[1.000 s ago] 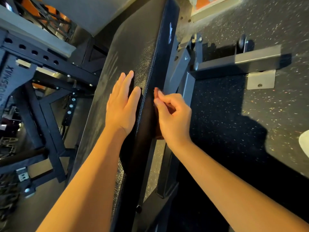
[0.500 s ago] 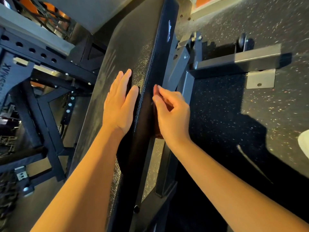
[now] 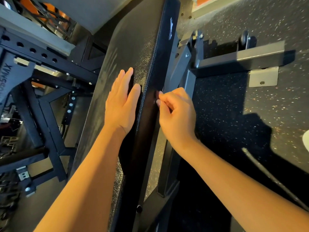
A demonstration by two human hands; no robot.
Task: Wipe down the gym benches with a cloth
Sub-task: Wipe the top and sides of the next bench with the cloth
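The black textured bench pad runs up the middle of the view. A dark cloth lies over its right edge, on the top and down the side. My left hand presses flat on the cloth on the pad's top, fingers straight. My right hand is at the pad's side face, with its fingers curled and its fingertips pinching the cloth's hanging part. Most of the cloth is hidden under my left hand and in shadow.
The bench's steel frame and a cross foot with a wheel stand to the right on speckled rubber flooring. A black rack with holed uprights stands close on the left.
Both hands have stayed almost in place on the pad's right edge. My right hand's fingers have curled tighter at the side face.
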